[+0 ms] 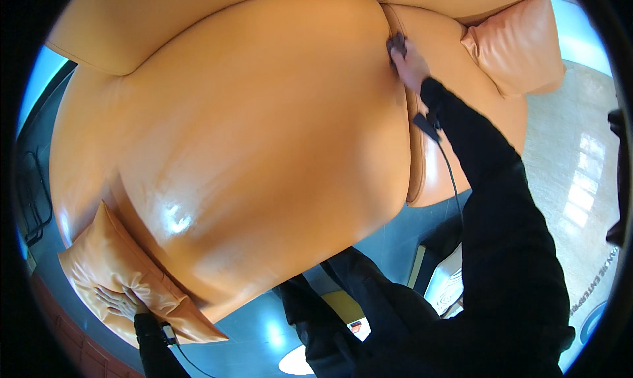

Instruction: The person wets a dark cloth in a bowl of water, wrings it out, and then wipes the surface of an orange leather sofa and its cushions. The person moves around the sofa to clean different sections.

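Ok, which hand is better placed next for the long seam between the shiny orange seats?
Probably your right hand: it's at the seam, holding a small dark object. Your left hand rests on a wrinkled orange cushion.

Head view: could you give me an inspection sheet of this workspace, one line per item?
Surface: orange sofa, with a seam between its seats.
Job's things: dark object, kind unclear, at the seam; near pillow at lower left.
Clutter: far pillow at upper right.
Hands: left hand spread on the near pillow; right hand closed on the dark object.
Cables: thin cable by the right wrist, another at the left.
Surroundings: blue-grey floor, pale glossy floor at right.
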### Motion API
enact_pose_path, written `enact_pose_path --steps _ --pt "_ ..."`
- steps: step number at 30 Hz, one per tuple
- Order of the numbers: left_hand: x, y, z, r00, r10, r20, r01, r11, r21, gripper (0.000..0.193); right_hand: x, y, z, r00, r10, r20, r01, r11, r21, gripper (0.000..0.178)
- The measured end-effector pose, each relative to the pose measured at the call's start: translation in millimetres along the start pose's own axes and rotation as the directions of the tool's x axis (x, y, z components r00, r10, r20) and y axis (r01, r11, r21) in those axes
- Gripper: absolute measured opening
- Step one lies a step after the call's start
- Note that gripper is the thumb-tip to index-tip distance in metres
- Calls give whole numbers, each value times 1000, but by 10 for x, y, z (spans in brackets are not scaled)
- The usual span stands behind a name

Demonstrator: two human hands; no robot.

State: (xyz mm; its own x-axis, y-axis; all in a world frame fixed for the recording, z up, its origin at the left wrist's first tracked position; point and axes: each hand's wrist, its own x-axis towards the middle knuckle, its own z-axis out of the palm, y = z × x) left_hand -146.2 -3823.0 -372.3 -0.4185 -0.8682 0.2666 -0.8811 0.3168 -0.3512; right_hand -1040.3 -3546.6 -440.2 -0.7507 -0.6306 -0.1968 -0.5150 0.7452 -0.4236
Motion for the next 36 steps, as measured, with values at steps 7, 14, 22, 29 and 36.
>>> enact_pose_path --steps 7,14,22,29,36 --pt "-26 4 3 994 -83 71 81 996 38 95 -2569 307 45 991 122 64 -125 991 44 42" --pt "-11 -33 28 995 -90 52 92 995 -47 100 -3983 424 205 915 362 177 -376 926 48 35" --pt "-9 1 4 995 -82 58 84 996 -31 101 -2789 147 243 992 49 -114 -54 998 -37 30" --pt "-18 -45 9 996 -49 70 52 998 -33 98 -831 -443 196 961 -212 -178 177 965 -193 33" --pt "5 -57 9 991 -88 97 91 995 -29 96 778 -1027 124 884 -275 -377 226 959 -169 27"
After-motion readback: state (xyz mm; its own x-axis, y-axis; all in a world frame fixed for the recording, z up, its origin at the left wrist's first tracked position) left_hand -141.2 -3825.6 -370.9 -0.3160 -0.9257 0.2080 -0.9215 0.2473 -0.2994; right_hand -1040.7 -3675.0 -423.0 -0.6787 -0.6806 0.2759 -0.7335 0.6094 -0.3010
